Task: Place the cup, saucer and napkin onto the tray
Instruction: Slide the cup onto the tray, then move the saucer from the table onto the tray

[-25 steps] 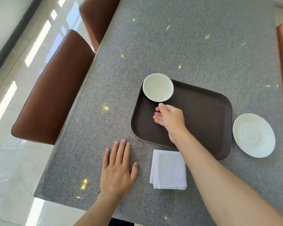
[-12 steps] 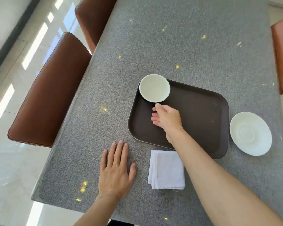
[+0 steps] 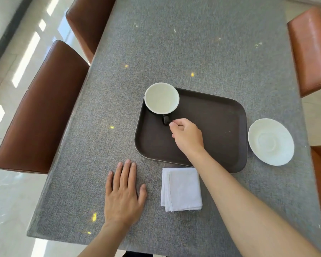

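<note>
A dark cup [image 3: 161, 98] with a white inside stands in the far left corner of the brown tray [image 3: 220, 127], its dark handle pointing toward me. My right hand [image 3: 188, 138] hovers over the tray just right of the handle. Its fingers are loosely curled, the thumb tip is at the handle's edge, and nothing is gripped. The white saucer [image 3: 271, 141] lies on the table just right of the tray. The folded white napkin [image 3: 182, 189] lies in front of the tray, partly under my right forearm. My left hand [image 3: 123, 193] rests flat on the table, left of the napkin.
The grey cloth-covered table [image 3: 193, 43] stretches away from me. Two brown leather chairs [image 3: 43, 108] stand along its left side and orange-brown chairs [image 3: 311, 49] along the right. The table's near edge is close below my left wrist.
My right hand has drawn back to the right off the cup's handle, which now shows. The cup stays in the tray's corner. My left hand has not moved.
</note>
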